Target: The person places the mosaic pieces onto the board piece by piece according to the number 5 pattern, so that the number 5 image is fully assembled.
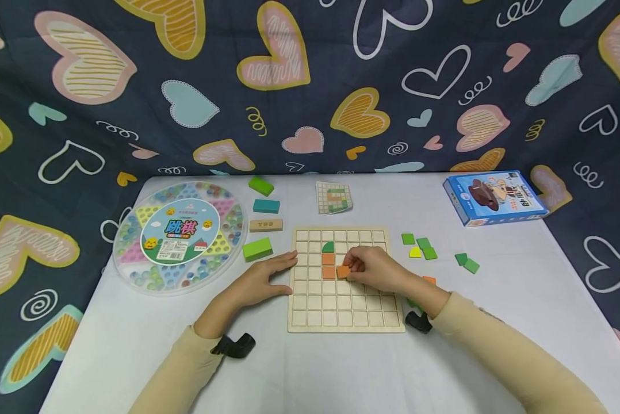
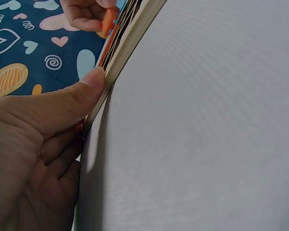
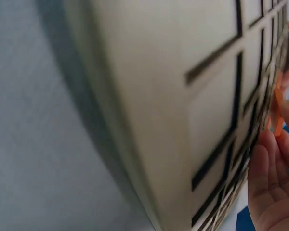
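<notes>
Step in hand: seating orange tile [image 1: 343,271] into board [image 1: 341,313] cell, right of two orange tiles under green piece [image 1: 328,247].
Right hand [image 1: 374,269] grip: pinching tile.
Left hand [image 1: 260,282] grip: spread flat, steadying board's left edge.
Next, likely: square tile to cell, press flush, release.

left hand [image 1: 260,280] flat, fingers straight, thumb extended, right hand [image 1: 374,268] fingers curled in a pinch, both forearms angled inward
</notes>
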`<state>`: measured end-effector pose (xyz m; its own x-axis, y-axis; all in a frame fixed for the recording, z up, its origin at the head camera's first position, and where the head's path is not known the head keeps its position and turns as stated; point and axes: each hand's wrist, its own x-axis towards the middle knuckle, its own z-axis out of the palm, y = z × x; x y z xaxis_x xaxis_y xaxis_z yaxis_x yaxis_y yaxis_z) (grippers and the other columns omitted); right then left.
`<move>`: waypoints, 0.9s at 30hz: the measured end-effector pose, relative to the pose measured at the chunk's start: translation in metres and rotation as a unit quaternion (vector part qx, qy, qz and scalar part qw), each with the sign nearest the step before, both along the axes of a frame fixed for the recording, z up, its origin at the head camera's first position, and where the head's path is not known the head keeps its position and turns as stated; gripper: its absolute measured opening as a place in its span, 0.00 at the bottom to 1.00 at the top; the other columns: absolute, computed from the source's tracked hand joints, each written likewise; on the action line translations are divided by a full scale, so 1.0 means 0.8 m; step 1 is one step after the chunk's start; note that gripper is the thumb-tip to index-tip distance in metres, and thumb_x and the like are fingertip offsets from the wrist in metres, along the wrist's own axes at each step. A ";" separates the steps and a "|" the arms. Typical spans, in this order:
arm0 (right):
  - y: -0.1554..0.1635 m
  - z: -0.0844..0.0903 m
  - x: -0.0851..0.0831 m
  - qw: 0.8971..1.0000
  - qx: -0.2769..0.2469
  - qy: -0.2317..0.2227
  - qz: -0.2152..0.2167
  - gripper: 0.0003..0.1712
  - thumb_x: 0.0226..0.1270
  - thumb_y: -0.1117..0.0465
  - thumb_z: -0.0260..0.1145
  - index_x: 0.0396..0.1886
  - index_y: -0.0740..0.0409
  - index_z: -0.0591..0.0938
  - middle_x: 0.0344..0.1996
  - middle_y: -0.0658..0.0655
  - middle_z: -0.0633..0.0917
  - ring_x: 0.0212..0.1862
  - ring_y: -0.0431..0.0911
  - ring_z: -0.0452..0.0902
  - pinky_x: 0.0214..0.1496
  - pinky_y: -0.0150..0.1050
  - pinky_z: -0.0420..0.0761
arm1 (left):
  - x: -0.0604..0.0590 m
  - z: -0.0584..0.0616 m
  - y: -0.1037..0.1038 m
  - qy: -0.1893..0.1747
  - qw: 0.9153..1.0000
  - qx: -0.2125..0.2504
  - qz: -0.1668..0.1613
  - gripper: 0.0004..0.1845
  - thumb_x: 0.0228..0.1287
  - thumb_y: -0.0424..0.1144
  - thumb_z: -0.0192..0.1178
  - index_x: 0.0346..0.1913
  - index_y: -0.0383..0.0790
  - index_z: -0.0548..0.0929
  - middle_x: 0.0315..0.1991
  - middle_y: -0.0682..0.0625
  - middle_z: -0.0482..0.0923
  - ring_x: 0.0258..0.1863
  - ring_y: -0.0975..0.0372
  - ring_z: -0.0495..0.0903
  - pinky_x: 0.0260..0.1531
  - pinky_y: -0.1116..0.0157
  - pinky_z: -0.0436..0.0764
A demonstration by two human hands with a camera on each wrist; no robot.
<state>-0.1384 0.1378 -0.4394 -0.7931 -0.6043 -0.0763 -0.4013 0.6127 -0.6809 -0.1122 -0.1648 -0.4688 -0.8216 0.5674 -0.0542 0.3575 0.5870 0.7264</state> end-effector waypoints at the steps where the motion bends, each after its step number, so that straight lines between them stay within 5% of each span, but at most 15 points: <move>1: -0.001 -0.001 0.000 1.000 0.003 0.005 0.004 0.12 0.56 0.63 0.72 0.39 0.59 0.81 0.31 0.48 0.82 0.34 0.37 0.77 0.37 0.30 0.80 | 0.000 0.000 0.000 0.003 1.000 0.001 -0.001 0.38 0.55 0.46 0.68 0.68 0.38 0.67 0.72 0.50 0.59 0.72 0.54 0.57 0.68 0.53 0.62; 17: -0.009 -0.004 0.003 0.998 0.056 0.030 0.014 0.15 0.55 0.63 0.72 0.43 0.57 0.81 0.39 0.51 0.80 0.40 0.41 0.74 0.44 0.34 0.78 | 0.000 0.000 0.000 0.003 1.000 0.006 0.001 0.38 0.54 0.46 0.68 0.67 0.38 0.68 0.72 0.50 0.59 0.72 0.54 0.58 0.68 0.52 0.62; 27: 0.026 0.010 0.007 1.000 0.011 -0.015 -0.001 0.25 0.58 0.58 0.71 0.55 0.58 0.78 0.51 0.53 0.81 0.52 0.47 0.79 0.55 0.43 0.80 | 0.000 -0.003 -0.001 -0.004 1.000 0.006 0.006 0.38 0.55 0.45 0.68 0.68 0.39 0.68 0.72 0.52 0.59 0.72 0.56 0.57 0.69 0.54 0.61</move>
<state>-0.1328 0.1586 -0.4312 -0.7917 -0.6003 -0.1133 -0.3799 0.6290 -0.6782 -0.1125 -0.1659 -0.4714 -0.8277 0.5585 -0.0538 0.3452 0.5824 0.7360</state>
